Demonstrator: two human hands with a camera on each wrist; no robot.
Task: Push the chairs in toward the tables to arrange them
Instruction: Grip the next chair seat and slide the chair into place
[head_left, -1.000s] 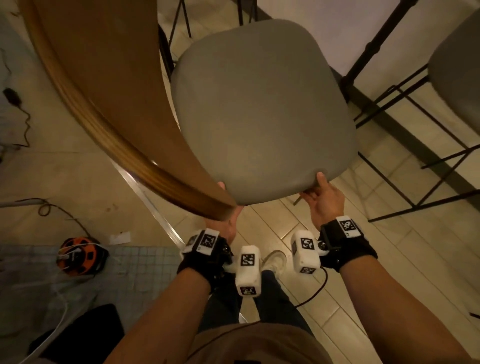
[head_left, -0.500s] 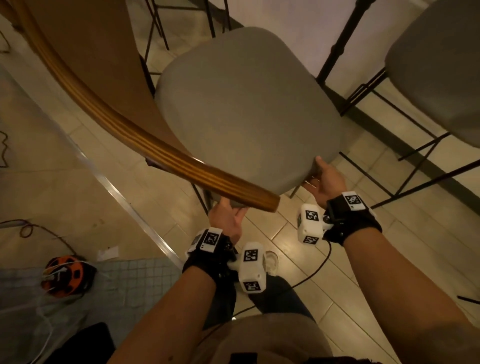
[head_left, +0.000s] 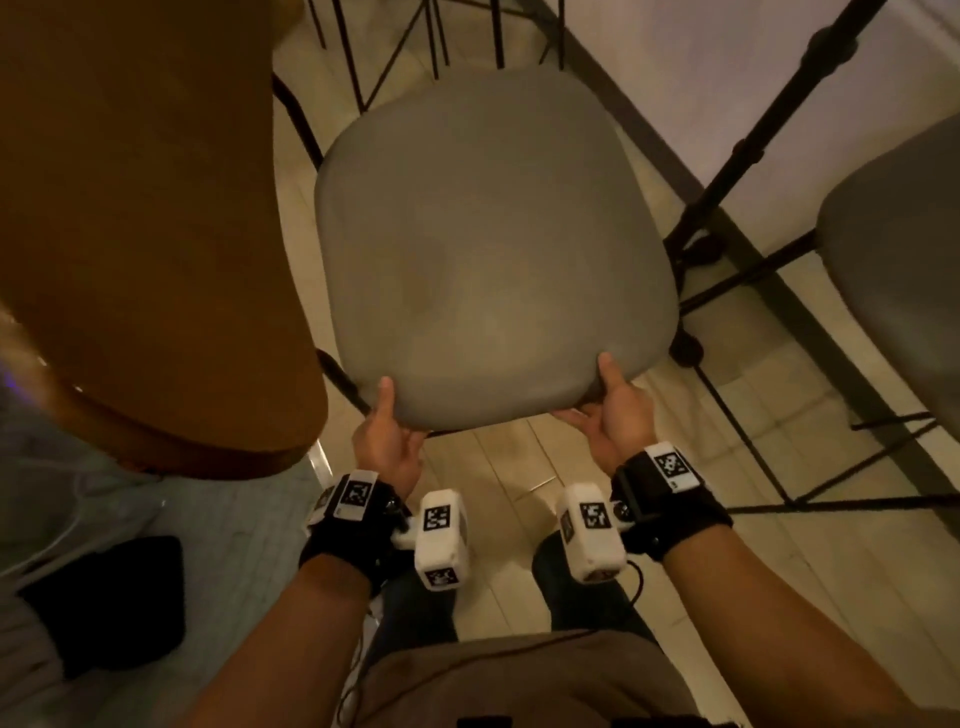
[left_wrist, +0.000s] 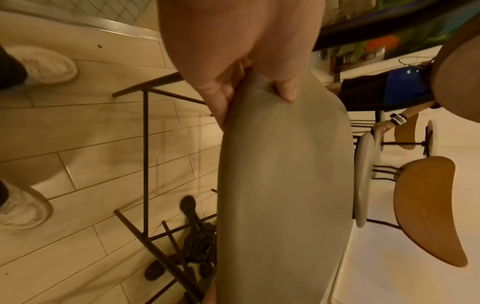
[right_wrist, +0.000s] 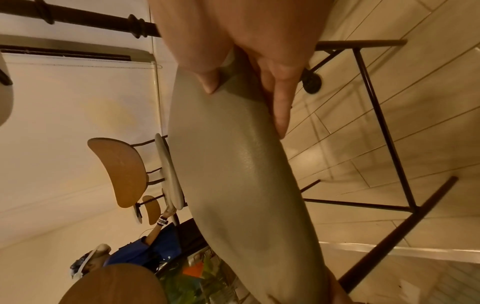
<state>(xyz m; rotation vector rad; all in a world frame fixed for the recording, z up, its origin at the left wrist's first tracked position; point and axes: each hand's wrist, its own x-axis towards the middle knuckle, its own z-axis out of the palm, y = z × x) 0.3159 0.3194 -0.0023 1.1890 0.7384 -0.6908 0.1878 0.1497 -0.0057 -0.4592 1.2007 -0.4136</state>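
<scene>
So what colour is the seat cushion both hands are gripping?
Plain grey seat cushion, no pattern; the head view shows it best.

Left hand (left_wrist: 233, 61): seen from the wrist, clamped on the near edge of the grey chair seat (left_wrist: 280, 185); the thumb (left_wrist: 285, 90) is laid on the top face, the fingers (left_wrist: 218, 102) are tucked under the rim.
Chair frame (left_wrist: 145, 164): thin dark metal bars are seen under the seat, over the pale plank floor (left_wrist: 91, 144).
Ornate table base (left_wrist: 197, 236): dark, set on the floor just beside the frame.
White shoes (left_wrist: 44, 67): two are seen on the floor.
Far chairs (left_wrist: 426, 205): wooden backs and pale seats are seen beyond the seat.
Another person's hand (left_wrist: 381, 127): shown at one of the far seats, with a wrist band.
</scene>
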